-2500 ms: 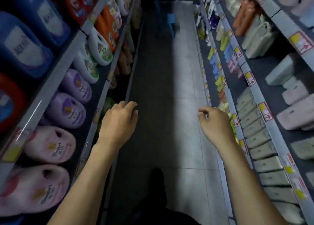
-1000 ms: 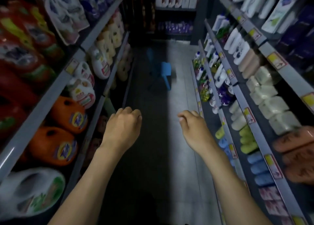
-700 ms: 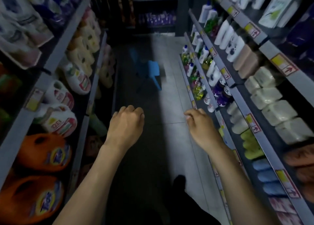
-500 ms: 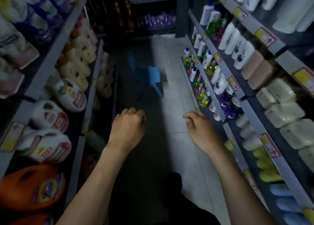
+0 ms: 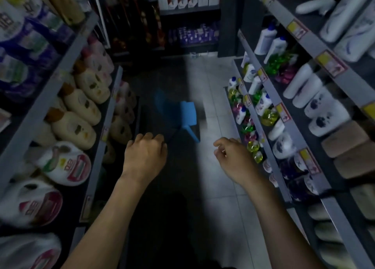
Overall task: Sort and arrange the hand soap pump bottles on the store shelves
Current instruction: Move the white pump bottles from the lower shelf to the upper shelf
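Small hand soap pump bottles (image 5: 252, 145) in yellow, green and pink stand crowded on the lower right-hand shelves, with more of them (image 5: 267, 116) one shelf up. My left hand (image 5: 145, 157) hangs over the dim aisle floor, fingers curled into a loose fist, holding nothing. My right hand (image 5: 233, 159) is also loosely curled and empty, just left of the low shelf edge, close to the yellow bottles without touching them.
A blue plastic stool (image 5: 187, 116) stands in the aisle ahead of my hands. Large detergent jugs (image 5: 81, 110) fill the left shelves. White bottles (image 5: 322, 110) and soap packs (image 5: 349, 138) fill the upper right shelves. A cross shelf (image 5: 190, 35) closes the aisle's far end.
I have walked forward along the aisle; the stool and the pump bottles are nearer. Both hands stay curled and empty, the right one now beside the yellow bottles.
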`<state>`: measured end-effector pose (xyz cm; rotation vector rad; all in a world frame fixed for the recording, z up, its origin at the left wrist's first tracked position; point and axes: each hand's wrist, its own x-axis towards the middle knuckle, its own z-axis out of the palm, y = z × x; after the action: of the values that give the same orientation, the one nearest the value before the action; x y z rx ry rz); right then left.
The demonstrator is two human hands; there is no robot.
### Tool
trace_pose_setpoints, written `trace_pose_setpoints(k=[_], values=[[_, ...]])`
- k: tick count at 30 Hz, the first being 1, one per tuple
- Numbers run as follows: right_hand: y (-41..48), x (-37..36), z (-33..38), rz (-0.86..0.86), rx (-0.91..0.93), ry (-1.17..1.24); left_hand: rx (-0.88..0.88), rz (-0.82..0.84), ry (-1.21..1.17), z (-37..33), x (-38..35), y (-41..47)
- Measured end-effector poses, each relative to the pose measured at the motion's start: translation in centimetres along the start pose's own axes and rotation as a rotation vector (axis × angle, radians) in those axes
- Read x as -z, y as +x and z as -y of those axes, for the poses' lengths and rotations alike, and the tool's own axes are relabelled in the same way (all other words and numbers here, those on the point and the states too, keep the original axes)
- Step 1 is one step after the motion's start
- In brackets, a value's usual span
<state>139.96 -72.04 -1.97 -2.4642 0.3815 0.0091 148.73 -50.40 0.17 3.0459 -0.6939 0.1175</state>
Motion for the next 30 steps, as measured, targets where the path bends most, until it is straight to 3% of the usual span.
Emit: trace_pose_setpoints(k=[6, 11, 20, 30], values=[[13.1, -0.5, 1.0, 0.030, -0.047, -0.026, -0.020, -0.007, -0.056, 3.5, -2.7, 13.2], [22.7, 2.2, 1.5, -0.021, -0.173, -0.033, -0.136, 0.013, -0.076, 3.9, -3.0, 25.4], [32.7, 7.3, -5.3, -0.124, -0.420, 0.046, -0.398, 0.118, -0.141, -4.3, -4.9, 42.9], [46.8, 14.6, -14.1, -0.176, -0.418, 0.109, -0.478, 0.200, -0.089, -14.9, -5.0, 58.6]])
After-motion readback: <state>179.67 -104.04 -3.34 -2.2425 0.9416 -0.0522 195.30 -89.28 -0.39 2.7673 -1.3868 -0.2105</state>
